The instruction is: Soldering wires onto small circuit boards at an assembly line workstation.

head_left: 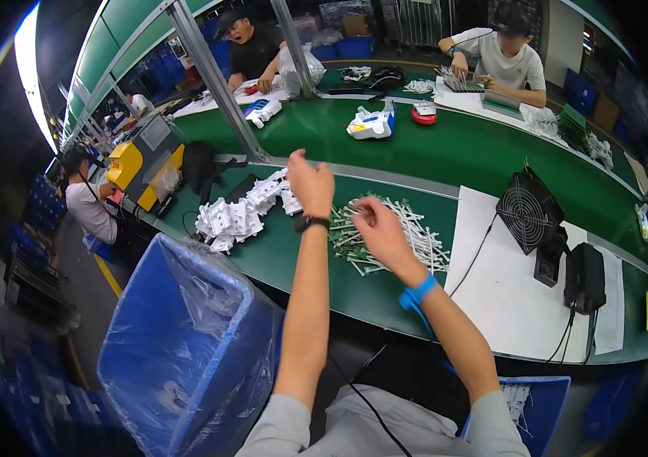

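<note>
My left hand (pixel 311 184) is raised over the bench, just right of a heap of white plastic housings (pixel 234 219). Its thumb and fingers are apart, and I see nothing held in them. A dark band circles that wrist. Over a pile of thin white cables with green ends (pixel 419 232) hovers my right hand (pixel 382 234), its fingers loosely curled with a gap between thumb and fingertips. Nothing shows in that gap, and a blue band with a trailing cord (pixel 418 292) is round the wrist. Part of the cable pile is hidden behind the right hand.
A blue bin with a clear liner (pixel 187 358) stands at the bench's left front. To the right are a black fan (pixel 526 212) and a black box (pixel 585 278). White devices (pixel 372 122) lie on the green belt (pixel 293 141). Co-workers sit beyond it and at left.
</note>
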Demonstrator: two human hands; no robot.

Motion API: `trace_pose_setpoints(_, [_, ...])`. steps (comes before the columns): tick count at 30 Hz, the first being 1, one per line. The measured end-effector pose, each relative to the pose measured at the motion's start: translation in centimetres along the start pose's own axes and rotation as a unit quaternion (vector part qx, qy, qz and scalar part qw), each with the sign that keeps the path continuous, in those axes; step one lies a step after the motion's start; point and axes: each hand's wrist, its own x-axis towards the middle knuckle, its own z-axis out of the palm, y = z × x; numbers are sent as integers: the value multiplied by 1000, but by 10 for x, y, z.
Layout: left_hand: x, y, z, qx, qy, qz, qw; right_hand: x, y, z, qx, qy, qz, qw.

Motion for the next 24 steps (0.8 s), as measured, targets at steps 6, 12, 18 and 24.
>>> trace_pose_setpoints(6, [54, -54, 10, 351, -78, 251, 899, 32, 64, 25, -315, 2, -153, 937])
trace_pose_setpoints(12, [75, -145, -39, 473, -217, 212, 827, 65, 90, 43, -399, 14, -187, 898])
trace_pose_setpoints(18, [66, -159, -50, 372, -303, 129, 868, 86, 99, 72, -501, -46, -86, 860])
trace_pose_setpoints(24, [73, -164, -48, 366, -248, 179, 879, 99, 87, 63, -370, -9, -46, 928])
